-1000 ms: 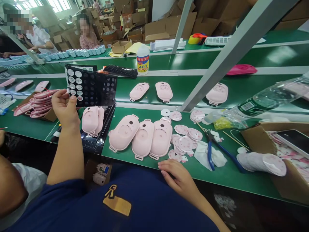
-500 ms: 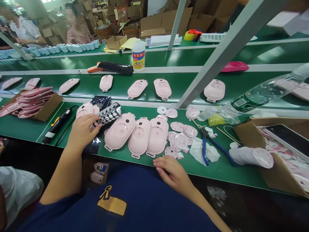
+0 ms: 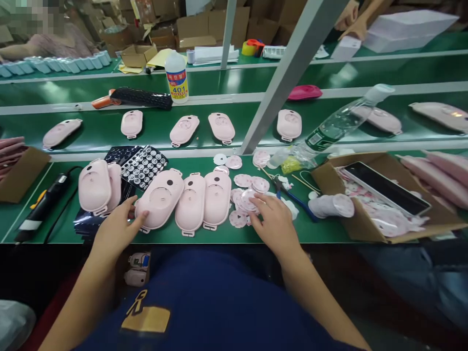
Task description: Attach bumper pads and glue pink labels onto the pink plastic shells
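My left hand (image 3: 120, 222) grips the lower left edge of a pale pink plastic shell (image 3: 161, 197), its thumb lapping over the rim. That shell lies tilted on the green bench, beside two more pink shells (image 3: 189, 202). Over a loose pile of round printed discs (image 3: 241, 199) is my right hand (image 3: 274, 217), with thumb and forefinger apart and fingertips at the discs. A black sheet with silver round dots (image 3: 144, 167) lies behind the left shell. Two overlapping pink shells (image 3: 95, 187) rest on dark glossy packets (image 3: 87, 222) at left.
Blue-handled pliers (image 3: 300, 202), a stack of discs (image 3: 331, 205) and a carton (image 3: 376, 234) holding a phone (image 3: 387, 187) are at right. A plastic bottle (image 3: 329, 131) leans by the slanted post (image 3: 281, 78). A black tool (image 3: 44, 207) lies left. More shells sit on the line behind.
My left hand has let go of the dotted sheet, now lying flat, and moved to the pink shell. My right hand has moved from the bench edge onto the discs. The view has shifted right.
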